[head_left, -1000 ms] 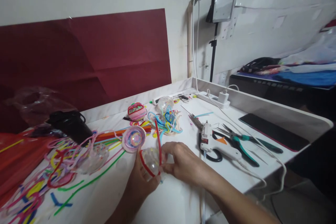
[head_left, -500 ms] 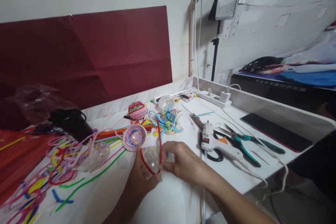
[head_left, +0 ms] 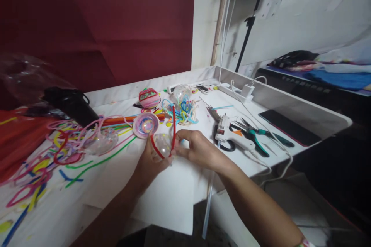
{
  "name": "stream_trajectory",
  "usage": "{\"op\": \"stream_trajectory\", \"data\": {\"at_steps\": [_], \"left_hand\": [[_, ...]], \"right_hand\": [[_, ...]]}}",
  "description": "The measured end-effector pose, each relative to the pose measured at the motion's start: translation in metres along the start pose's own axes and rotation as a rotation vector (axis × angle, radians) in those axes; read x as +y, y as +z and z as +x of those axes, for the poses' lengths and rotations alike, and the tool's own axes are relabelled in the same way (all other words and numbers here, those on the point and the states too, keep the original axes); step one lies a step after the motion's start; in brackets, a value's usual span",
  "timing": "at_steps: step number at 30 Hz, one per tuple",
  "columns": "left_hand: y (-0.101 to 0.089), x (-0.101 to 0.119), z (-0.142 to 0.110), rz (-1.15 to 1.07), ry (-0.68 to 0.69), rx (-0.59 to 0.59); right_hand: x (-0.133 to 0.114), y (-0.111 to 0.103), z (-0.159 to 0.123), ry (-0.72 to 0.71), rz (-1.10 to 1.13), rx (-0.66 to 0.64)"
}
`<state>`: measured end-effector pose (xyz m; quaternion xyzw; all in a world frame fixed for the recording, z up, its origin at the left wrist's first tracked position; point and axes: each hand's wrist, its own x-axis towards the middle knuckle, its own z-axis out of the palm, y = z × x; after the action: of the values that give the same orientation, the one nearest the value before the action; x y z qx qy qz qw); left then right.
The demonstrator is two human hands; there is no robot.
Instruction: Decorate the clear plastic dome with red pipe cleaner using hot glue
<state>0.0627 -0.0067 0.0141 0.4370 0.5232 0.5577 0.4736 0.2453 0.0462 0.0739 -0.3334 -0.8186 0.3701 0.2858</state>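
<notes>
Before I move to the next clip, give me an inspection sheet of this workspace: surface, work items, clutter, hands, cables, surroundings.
Surface: white table with raised edging at back and right.
Work items: clear rounded piece with a red strip against it, one length standing upright.
Clutter: tangled coloured strips at left; glue gun, pliers and a dark flat slab at right.
Hands: left hand holds the clear rounded piece; right hand pinches the red strip at its edge.
Cables: white cable crosses the table past the pliers and hangs over the edge; power strip at the back right.
Surroundings: dark red sheet behind; black stand beyond the table.
</notes>
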Motion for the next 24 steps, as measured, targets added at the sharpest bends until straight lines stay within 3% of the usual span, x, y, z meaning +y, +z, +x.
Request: {"op": "stream_trajectory", "data": {"at_steps": [18,24], "left_hand": [[0.002,0.014,-0.005,0.018,0.026,-0.109],[0.004,0.011,-0.008,-0.006,0.046,-0.038]], "right_hand": [[-0.011,0.0,-0.001,0.071,-0.054,-0.005],[-0.008,0.002,0.0,0.031,-0.028,0.002]]}}
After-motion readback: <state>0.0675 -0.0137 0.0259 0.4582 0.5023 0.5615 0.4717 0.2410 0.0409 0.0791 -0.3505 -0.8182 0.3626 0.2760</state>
